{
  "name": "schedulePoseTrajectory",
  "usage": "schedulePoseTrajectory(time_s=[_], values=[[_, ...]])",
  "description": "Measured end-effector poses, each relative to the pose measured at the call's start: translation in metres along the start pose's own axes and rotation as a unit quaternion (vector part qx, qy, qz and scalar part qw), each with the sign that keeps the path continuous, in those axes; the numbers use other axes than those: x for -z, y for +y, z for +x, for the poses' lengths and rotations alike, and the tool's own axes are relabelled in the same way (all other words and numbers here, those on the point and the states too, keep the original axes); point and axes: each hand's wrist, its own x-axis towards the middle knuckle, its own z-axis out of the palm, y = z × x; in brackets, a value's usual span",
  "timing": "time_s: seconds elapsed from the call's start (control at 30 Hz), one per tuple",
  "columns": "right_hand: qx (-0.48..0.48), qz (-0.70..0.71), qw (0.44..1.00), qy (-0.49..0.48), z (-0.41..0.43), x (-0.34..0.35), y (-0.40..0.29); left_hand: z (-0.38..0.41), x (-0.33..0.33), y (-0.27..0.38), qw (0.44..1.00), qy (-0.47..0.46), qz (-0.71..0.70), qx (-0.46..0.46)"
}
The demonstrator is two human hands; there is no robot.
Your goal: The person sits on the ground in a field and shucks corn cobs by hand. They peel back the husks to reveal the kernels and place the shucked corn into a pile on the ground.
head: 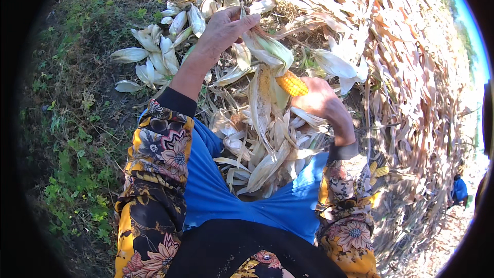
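My left hand pinches the upper end of a pale green and cream corn husk. Out of the husk's lower end sticks a bare part of a corn ear with yellow kernels. My right hand is curled at that yellow end, partly behind it; its fingertips are hidden, so what it grips is unclear. A long, opened husk leaf hangs from the ear toward a heap of loose dry husks between my legs.
Several ears in husk lie in a pile at the upper left. A wall of dry corn stalks curves along the right. Bare yellow ears lie beside my right sleeve. Green weeds grow on the left.
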Motion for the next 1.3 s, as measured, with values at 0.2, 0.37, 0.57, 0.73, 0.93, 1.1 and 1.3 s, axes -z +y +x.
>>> schedulePoseTrajectory(time_s=[0.2, 0.37, 0.57, 0.73, 0.93, 1.1, 1.3], values=[[-0.237, 0.351, 0.895, -0.140, 0.004, 0.006, 0.000, -0.023, 0.007, 0.010, 0.981, 0.010, 0.166, -0.100], [-0.219, 0.376, 0.881, -0.185, 0.009, 0.006, -0.006, -0.051, -0.030, -0.006, 0.829, -0.162, 0.449, -0.291], [-0.257, 0.449, 0.835, -0.187, 0.007, -0.005, -0.007, -0.043, -0.049, -0.018, 0.823, -0.188, 0.514, -0.152], [-0.257, 0.574, 0.772, -0.091, 0.007, -0.016, -0.016, -0.038, -0.045, -0.026, 0.825, -0.093, 0.532, -0.167], [-0.218, 0.759, 0.612, 0.038, 0.015, -0.026, -0.042, -0.014, -0.059, -0.037, 0.898, 0.136, 0.392, -0.148], [-0.127, 0.812, 0.564, 0.082, 0.012, -0.001, -0.023, 0.012, -0.003, -0.024, 0.981, 0.174, -0.001, 0.091], [-0.148, 0.805, 0.566, 0.103, 0.000, 0.014, -0.007, 0.013, 0.022, -0.032, 0.896, 0.011, 0.442, 0.040]])
